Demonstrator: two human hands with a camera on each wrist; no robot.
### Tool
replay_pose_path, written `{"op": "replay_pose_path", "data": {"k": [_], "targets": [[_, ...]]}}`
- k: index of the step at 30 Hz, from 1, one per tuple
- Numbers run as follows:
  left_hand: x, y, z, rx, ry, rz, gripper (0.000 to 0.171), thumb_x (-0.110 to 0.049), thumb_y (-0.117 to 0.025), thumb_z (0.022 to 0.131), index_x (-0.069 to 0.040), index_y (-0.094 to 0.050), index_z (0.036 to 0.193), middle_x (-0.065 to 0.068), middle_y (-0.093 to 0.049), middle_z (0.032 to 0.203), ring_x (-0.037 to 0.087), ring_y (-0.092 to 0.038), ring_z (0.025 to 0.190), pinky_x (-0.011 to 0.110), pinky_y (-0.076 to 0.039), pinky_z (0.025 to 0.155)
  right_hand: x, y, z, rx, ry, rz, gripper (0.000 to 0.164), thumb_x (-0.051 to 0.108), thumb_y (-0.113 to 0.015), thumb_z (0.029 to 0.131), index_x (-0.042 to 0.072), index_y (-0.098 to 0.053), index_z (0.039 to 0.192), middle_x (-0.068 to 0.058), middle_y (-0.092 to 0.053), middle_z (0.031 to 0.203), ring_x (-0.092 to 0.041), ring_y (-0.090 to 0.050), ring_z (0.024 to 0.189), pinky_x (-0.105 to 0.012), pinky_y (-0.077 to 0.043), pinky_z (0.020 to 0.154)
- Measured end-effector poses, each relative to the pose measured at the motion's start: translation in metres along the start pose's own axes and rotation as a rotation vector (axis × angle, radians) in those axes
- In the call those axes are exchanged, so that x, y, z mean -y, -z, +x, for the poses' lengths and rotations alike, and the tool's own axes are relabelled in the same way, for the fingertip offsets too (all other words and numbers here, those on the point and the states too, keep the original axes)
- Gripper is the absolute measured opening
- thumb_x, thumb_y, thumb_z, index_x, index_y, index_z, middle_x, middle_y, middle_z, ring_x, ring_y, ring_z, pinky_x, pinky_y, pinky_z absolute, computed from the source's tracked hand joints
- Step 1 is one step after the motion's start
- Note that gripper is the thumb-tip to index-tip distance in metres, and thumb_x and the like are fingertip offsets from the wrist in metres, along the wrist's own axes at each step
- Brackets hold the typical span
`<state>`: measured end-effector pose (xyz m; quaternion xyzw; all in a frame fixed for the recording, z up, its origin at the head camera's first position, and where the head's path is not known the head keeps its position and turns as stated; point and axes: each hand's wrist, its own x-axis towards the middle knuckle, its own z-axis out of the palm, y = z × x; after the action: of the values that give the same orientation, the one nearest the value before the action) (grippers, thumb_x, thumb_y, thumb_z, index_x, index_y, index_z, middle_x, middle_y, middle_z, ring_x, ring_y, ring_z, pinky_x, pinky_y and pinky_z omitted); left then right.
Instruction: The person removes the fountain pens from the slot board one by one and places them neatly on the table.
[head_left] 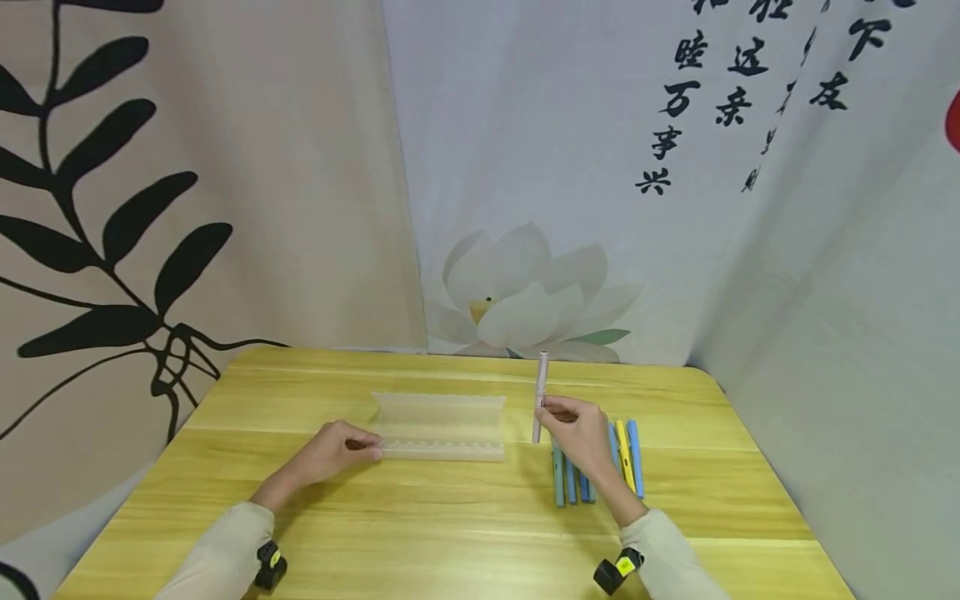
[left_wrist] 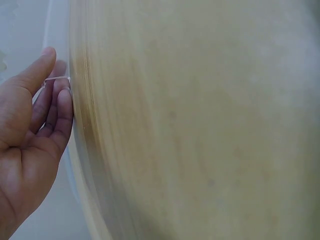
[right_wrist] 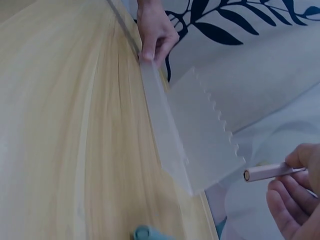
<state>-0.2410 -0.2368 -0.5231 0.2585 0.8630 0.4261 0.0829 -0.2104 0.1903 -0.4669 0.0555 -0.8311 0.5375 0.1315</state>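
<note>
A translucent plastic pen case (head_left: 442, 452) with its flap (head_left: 442, 417) spread back lies on the table, a scalloped edge along it. My left hand (head_left: 336, 451) pinches the case's left end between thumb and fingers. In the left wrist view only a thin edge of the case shows at those fingertips. Just right of the case, my right hand (head_left: 579, 429) holds a pale pinkish marker pen (head_left: 542, 379) roughly upright; one end of this pen (right_wrist: 262, 172) points toward the case in the right wrist view.
Under and beside my right hand lie several marker pens: a grey-green one (head_left: 558, 479), blue ones (head_left: 636, 458) and a yellow one (head_left: 624, 454). Behind the wooden table (head_left: 420, 533) hangs a printed cloth (head_left: 525, 167), and another pale cloth hangs along the right side.
</note>
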Motion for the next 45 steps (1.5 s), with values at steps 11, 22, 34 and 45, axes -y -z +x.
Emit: {"op": "replay_pose_path", "data": {"k": [11, 22, 34, 45], "targets": [[-0.001, -0.001, 0.0, 0.0, -0.005, -0.006, 0.036, -0.026, -0.072, 0.097, 0.002, -0.074, 0.119, 0.015, -0.074, 0.118, 0.013, -0.07, 0.098, 0.024, -0.056, 0.079, -0.02, 0.04, -0.004, -0.064, -0.076, -0.093, 0.026, 0.025, -0.077, 0.093, 0.009, -0.079, 0.113, -0.008, -0.078, 0.1, -0.014, -0.072, 0.084, -0.026, -0.057, 0.066], [0.001, -0.001, 0.001, 0.0, -0.007, 0.0, 0.036, -0.029, -0.073, 0.097, 0.0, -0.075, 0.119, 0.013, -0.074, 0.117, 0.013, -0.07, 0.097, 0.024, -0.056, 0.078, -0.039, 0.081, -0.014, -0.102, -0.111, -0.168, 0.03, 0.028, -0.076, 0.095, 0.005, -0.078, 0.114, -0.012, -0.078, 0.101, -0.002, -0.07, 0.08, -0.022, -0.055, 0.064], [-0.001, -0.001, 0.0, 0.002, 0.004, 0.003, 0.036, -0.028, -0.072, 0.097, 0.0, -0.074, 0.119, 0.014, -0.074, 0.117, 0.012, -0.07, 0.097, 0.024, -0.056, 0.078, -0.058, 0.112, -0.023, -0.131, -0.166, -0.302, 0.03, 0.028, -0.077, 0.094, 0.004, -0.079, 0.112, -0.011, -0.078, 0.095, -0.005, -0.07, 0.076, -0.022, -0.054, 0.063], [-0.001, -0.001, 0.001, 0.001, 0.012, 0.008, 0.036, -0.028, -0.072, 0.097, 0.0, -0.075, 0.119, 0.014, -0.074, 0.117, 0.013, -0.07, 0.097, 0.024, -0.056, 0.078, -0.068, 0.137, -0.034, -0.092, -0.271, -0.377, 0.034, 0.027, -0.075, 0.095, 0.0, -0.077, 0.114, -0.014, -0.078, 0.1, -0.014, -0.072, 0.081, -0.023, -0.053, 0.064]]}}
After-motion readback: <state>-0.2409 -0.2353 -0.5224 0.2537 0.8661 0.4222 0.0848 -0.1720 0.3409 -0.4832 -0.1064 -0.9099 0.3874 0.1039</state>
